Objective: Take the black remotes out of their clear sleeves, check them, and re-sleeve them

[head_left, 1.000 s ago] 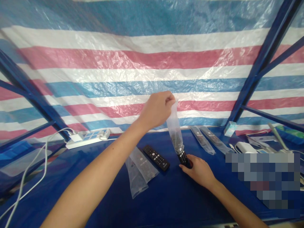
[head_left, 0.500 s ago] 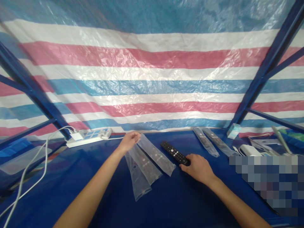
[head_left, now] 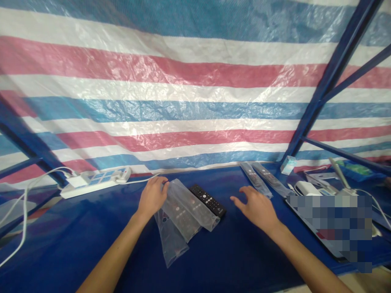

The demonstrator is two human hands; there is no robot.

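Note:
Three clear plastic sleeves [head_left: 183, 215] with dark remotes inside lie fanned out and overlapping on the blue table [head_left: 232, 260]. My left hand [head_left: 153, 195] is closed at their upper ends, fingers curled over the plastic. A bare black remote [head_left: 208, 199] lies slanted along the right edge of the rightmost sleeve, partly against it. To the right of that remote, my right hand [head_left: 255, 206] holds nothing; its thumb and fingers are apart. Beyond it, two more sleeved remotes [head_left: 263, 178] lie side by side toward the back of the table.
A white power strip [head_left: 97, 181] with plugs and cables sits at the back left. At the right are a small light-blue box [head_left: 288, 165], a white device [head_left: 306, 188], and a dark flat object partly blurred out. Blue frame posts stand before a striped tarp.
My right hand has let go of the black remote, which now lies against the sleeves. My left hand has moved slightly down at the sleeve ends. The view has shifted to the right.

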